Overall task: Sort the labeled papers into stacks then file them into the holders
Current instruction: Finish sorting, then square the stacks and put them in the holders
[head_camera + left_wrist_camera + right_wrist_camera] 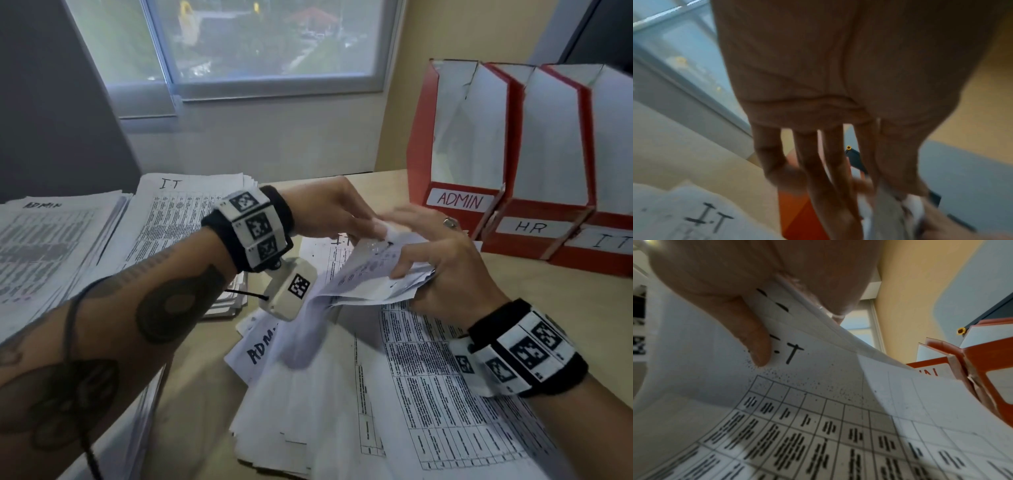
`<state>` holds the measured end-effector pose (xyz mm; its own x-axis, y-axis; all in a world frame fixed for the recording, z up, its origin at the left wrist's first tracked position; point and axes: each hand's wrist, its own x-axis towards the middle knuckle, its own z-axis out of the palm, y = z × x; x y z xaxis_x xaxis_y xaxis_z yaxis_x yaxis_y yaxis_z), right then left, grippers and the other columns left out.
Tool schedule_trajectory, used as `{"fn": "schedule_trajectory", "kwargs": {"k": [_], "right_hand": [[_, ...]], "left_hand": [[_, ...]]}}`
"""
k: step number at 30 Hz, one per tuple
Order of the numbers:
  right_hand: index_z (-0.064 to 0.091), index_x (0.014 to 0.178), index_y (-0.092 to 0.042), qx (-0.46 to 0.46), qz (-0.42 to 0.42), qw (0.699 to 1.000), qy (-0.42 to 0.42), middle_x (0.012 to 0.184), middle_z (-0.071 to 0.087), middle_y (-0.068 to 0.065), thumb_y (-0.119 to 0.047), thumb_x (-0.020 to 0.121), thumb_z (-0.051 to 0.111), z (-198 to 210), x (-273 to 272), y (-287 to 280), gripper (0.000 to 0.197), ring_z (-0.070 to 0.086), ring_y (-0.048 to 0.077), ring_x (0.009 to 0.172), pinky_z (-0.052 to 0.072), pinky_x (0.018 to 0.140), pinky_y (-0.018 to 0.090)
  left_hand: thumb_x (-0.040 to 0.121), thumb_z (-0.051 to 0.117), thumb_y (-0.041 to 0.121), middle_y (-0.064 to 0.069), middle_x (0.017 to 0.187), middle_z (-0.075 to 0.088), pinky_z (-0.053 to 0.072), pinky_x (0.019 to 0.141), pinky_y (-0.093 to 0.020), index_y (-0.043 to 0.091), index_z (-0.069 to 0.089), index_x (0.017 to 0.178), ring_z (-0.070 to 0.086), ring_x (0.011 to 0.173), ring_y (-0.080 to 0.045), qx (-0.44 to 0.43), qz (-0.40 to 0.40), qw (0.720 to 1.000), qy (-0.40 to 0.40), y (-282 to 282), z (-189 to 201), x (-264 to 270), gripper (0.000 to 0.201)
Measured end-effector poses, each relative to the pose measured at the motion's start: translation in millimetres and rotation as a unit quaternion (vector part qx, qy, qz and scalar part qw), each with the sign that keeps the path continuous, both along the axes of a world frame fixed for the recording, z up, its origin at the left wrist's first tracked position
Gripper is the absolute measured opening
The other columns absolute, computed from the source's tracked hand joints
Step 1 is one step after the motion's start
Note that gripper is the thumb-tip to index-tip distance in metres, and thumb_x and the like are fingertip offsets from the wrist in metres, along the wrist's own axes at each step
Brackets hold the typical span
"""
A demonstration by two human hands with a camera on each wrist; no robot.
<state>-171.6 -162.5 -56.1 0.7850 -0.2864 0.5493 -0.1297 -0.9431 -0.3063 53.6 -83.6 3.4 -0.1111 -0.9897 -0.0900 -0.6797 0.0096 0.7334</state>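
Over the loose pile of printed sheets [394,394], both hands hold up a curled bundle of papers [370,274]. My right hand [411,263] grips this bundle, and its thumb [756,340] presses on a sheet marked I.T [797,386]. My left hand [373,222] pinches the bundle's top edge between thumb and fingers [834,178]. A sheet marked ADMIN [260,349] sticks out of the pile's left side. Sorted stacks lie at the left: ADMIN [51,240] and IT [178,212], the IT stack [694,216] also showing in the left wrist view.
Three orange holders stand at the back right, labelled ADMIN [459,200], HR [531,226] and IT [609,241]. The ADMIN holder shows only white inner walls. A window and wall run behind the desk [565,301], with a grey panel at the left.
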Motion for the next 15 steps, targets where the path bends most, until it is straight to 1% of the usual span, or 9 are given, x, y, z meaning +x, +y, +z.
{"fn": "schedule_trajectory", "kwargs": {"k": [2, 3, 4, 6, 8, 9, 10, 12, 15], "right_hand": [[0.075, 0.071, -0.015, -0.009, -0.009, 1.0, -0.018, 0.102, 0.078, 0.005, -0.007, 0.052, 0.1, -1, -2, 1, 0.032, 0.071, 0.025, 0.098, 0.045, 0.107, 0.062], [0.072, 0.076, -0.015, -0.011, -0.017, 1.0, -0.021, 0.087, 0.075, 0.002, -0.007, 0.054, 0.097, -1, -3, 2, 0.034, 0.07, 0.024, 0.085, 0.046, 0.105, 0.061], [0.069, 0.085, -0.018, 0.001, -0.029, 0.999, -0.021, 0.083, 0.072, -0.001, -0.007, 0.056, 0.094, 0, -4, 5, 0.041, 0.068, 0.026, 0.083, 0.049, 0.103, 0.059], [0.05, 0.103, -0.033, 0.059, -0.051, 0.997, -0.009, 0.092, 0.064, -0.008, -0.004, 0.056, 0.09, 2, -3, 12, 0.068, 0.063, 0.033, 0.101, 0.053, 0.095, 0.046], [0.038, 0.111, -0.04, 0.096, -0.057, 0.994, -0.005, 0.091, 0.061, -0.012, -0.001, 0.057, 0.091, 2, -3, 15, 0.085, 0.059, 0.028, 0.109, 0.041, 0.091, 0.024], [0.04, 0.116, -0.037, 0.1, -0.059, 0.993, -0.003, 0.087, 0.063, -0.012, -0.001, 0.057, 0.092, 2, -2, 15, 0.087, 0.058, 0.025, 0.108, 0.035, 0.092, 0.019], [0.046, 0.12, -0.032, 0.091, -0.06, 0.994, 0.001, 0.084, 0.065, -0.011, -0.002, 0.056, 0.093, 4, -1, 15, 0.084, 0.058, 0.022, 0.105, 0.034, 0.096, 0.02], [0.066, 0.109, -0.022, 0.031, -0.055, 0.998, 0.009, 0.082, 0.068, -0.01, -0.002, 0.053, 0.093, 3, -2, 11, 0.065, 0.061, 0.017, 0.093, 0.038, 0.107, 0.039], [0.075, 0.079, -0.021, -0.035, -0.036, 0.999, 0.02, 0.081, 0.069, -0.008, -0.006, 0.053, 0.093, 0, -3, 5, 0.035, 0.063, 0.013, 0.08, 0.04, 0.108, 0.056]], "left_hand": [[0.097, 0.056, 0.054, 0.006, 0.088, 0.079, 0.051, 0.072, -0.027, 0.021, 0.082, 0.1, 0.067, 0.078, -0.013, 0.052, 0.004, 0.995, 0.088, 2, 6, -2, 0.043], [0.102, 0.05, 0.053, 0.002, 0.094, 0.08, 0.051, 0.071, -0.026, 0.018, 0.08, 0.104, 0.07, 0.08, -0.015, 0.061, 0.033, 0.992, 0.102, -1, 2, 2, 0.047], [0.106, 0.047, 0.051, 0.0, 0.098, 0.081, 0.052, 0.071, -0.026, 0.018, 0.079, 0.106, 0.072, 0.082, -0.016, 0.057, 0.073, 0.991, 0.093, -4, -4, 7, 0.047], [0.104, 0.055, 0.049, 0.001, 0.105, 0.08, 0.055, 0.079, -0.031, 0.018, 0.077, 0.112, 0.074, 0.092, -0.018, 0.031, 0.153, 0.986, -0.056, -12, -22, 19, 0.039], [0.093, 0.071, 0.053, 0.001, 0.122, 0.073, 0.053, 0.1, -0.037, 0.02, 0.072, 0.127, 0.068, 0.111, -0.02, 0.059, 0.169, 0.951, -0.252, -16, -43, 26, 0.048], [0.087, 0.076, 0.056, -0.001, 0.129, 0.067, 0.05, 0.106, -0.038, 0.02, 0.068, 0.134, 0.063, 0.118, -0.022, 0.088, 0.168, 0.933, -0.306, -17, -52, 27, 0.06], [0.082, 0.079, 0.059, -0.004, 0.134, 0.062, 0.048, 0.108, -0.04, 0.019, 0.065, 0.137, 0.06, 0.121, -0.024, 0.109, 0.171, 0.923, -0.327, -17, -60, 26, 0.07], [0.075, 0.083, 0.062, -0.005, 0.134, 0.056, 0.048, 0.109, -0.04, 0.019, 0.064, 0.137, 0.057, 0.121, -0.025, 0.115, 0.187, 0.923, -0.317, -19, -71, 25, 0.077], [0.073, 0.089, 0.054, -0.001, 0.124, 0.058, 0.047, 0.099, -0.032, 0.026, 0.074, 0.121, 0.057, 0.111, -0.021, 0.053, 0.228, 0.94, -0.25, -22, -73, 27, 0.057]]}}
